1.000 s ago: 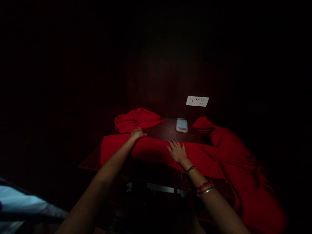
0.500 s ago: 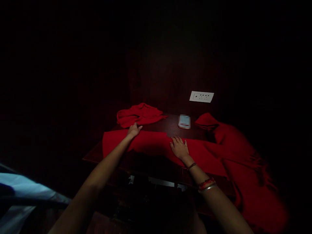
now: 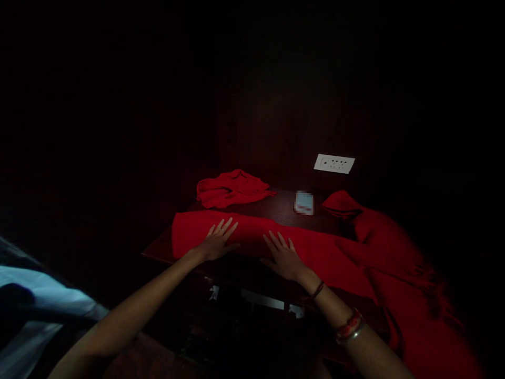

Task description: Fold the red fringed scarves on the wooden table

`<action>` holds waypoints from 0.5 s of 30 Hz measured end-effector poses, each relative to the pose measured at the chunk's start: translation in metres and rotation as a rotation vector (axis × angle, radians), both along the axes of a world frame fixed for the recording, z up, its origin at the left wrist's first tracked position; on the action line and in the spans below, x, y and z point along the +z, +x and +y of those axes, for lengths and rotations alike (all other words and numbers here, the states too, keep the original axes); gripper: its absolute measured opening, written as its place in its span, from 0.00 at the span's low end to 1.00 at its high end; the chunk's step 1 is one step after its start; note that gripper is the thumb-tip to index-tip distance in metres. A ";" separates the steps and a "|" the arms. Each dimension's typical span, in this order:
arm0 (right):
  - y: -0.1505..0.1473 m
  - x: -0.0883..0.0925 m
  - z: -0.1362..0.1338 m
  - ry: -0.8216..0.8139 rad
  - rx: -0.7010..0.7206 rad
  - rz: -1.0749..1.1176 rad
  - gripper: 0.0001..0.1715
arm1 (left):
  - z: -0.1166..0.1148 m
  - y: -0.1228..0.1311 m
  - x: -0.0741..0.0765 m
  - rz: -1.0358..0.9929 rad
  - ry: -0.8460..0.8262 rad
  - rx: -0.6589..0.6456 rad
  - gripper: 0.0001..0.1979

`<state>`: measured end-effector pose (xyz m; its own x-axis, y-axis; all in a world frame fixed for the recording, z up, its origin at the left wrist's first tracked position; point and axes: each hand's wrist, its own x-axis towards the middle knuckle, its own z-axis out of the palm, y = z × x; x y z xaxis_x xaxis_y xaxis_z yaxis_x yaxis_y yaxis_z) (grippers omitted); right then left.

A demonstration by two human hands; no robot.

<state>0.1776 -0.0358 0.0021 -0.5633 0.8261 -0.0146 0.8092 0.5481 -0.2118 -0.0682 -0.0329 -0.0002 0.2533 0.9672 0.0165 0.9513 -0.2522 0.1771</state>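
A long red cloth (image 3: 323, 252) lies folded in a strip along the front of a dark wooden table (image 3: 158, 245). Fingers spread, my left hand (image 3: 218, 242) rests flat on the strip's left half. My right hand (image 3: 284, 258) lies on the cloth near its middle, also with fingers apart, and a dark band and bangles circle that wrist and forearm. Toward the right, the red fabric widens, shows fringe-like threads and hangs over the table's edge. Behind my left hand sits a crumpled red cloth (image 3: 232, 188).
A small pale rectangular object (image 3: 303, 203), blurred out, lies at the table's back. On the dark wall above is a white socket plate (image 3: 334, 163). Pale blue-white fabric (image 3: 43, 300) shows at lower left. Most of the room is too dark to make out.
My left hand has come back from the strip's far edge and now lies flat on it with fingers spread. My right hand has drawn slightly nearer to me, its fingers wider apart.
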 end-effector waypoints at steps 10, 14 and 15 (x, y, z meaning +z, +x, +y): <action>-0.082 0.033 0.018 0.280 0.089 0.047 0.42 | -0.018 -0.052 -0.008 0.073 0.014 0.423 0.37; -0.093 0.007 0.021 0.185 0.071 0.001 0.41 | -0.018 -0.063 -0.016 0.076 0.022 0.354 0.35; -0.093 0.004 0.020 0.178 0.065 0.008 0.41 | -0.019 -0.063 -0.015 0.067 0.026 0.348 0.35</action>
<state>0.0847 -0.0159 0.0064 -0.6152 0.7771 0.1329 0.7695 0.6285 -0.1133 -0.1315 -0.0515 -0.0153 -0.0895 0.9953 0.0368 0.9904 0.0850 0.1094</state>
